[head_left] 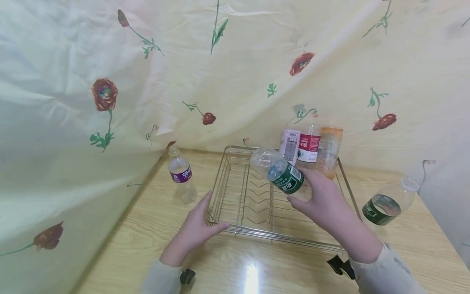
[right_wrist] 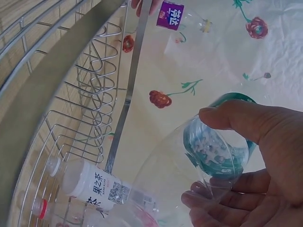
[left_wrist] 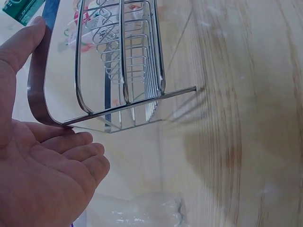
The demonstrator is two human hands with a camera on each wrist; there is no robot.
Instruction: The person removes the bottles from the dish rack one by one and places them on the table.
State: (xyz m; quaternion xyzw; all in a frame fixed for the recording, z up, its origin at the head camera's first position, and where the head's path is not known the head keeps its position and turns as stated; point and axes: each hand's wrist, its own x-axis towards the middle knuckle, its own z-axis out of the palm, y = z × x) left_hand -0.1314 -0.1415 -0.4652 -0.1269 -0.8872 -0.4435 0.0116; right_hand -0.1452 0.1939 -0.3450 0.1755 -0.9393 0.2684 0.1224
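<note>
The left hand (head_left: 193,229), spread and holding nothing, sits at a corner of the wire rack (head_left: 279,236), probably to steady it, while the right hand (head_left: 327,202) grips a green-labelled bottle (head_left: 284,174), tilted above the rack.

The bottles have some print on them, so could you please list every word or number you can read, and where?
"芬达": purple-labelled bottle.
"果之茶": white-labelled bottle.
Too small or blurred to read surely: print on the green-labelled bottle in the right hand, the other green one, the red-labelled bottle, the orange bottle, and all finer print.
</note>
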